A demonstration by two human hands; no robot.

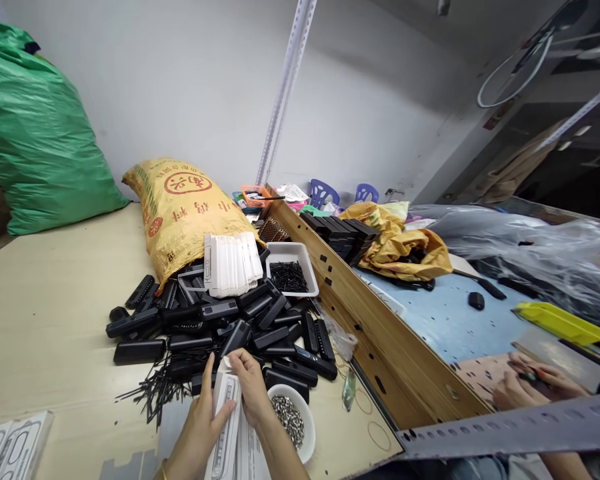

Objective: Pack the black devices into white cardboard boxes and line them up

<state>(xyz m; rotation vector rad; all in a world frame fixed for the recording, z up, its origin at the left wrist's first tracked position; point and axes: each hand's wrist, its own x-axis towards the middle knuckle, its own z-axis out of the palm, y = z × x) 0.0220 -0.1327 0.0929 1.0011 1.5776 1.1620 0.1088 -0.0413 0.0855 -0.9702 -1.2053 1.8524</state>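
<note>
A slim white printed cardboard box point(226, 433) stands tilted at the front of the table, its top end toward the pile. My left hand point(200, 423) grips it from the left, thumb across its printed face. The fingers of my right hand point(250, 387) close on the box's top end, by a small white flap point(225, 365). Whether anything is inside the box cannot be seen. Just beyond lie many black plastic devices point(220, 309) in a heap, with thin black rods point(155, 387) scattered at its left. A white bowl point(307, 433) of small metal parts sits right of my right hand.
A yellow sack point(185, 207) lies behind the heap, beside flat white cartons point(233, 263) and a tray point(310, 273) of black rods. Finished-looking boxes point(17, 447) lie front left. A wooden divider point(340, 293) runs along the right; beyond it another person's hands point(535, 383) work.
</note>
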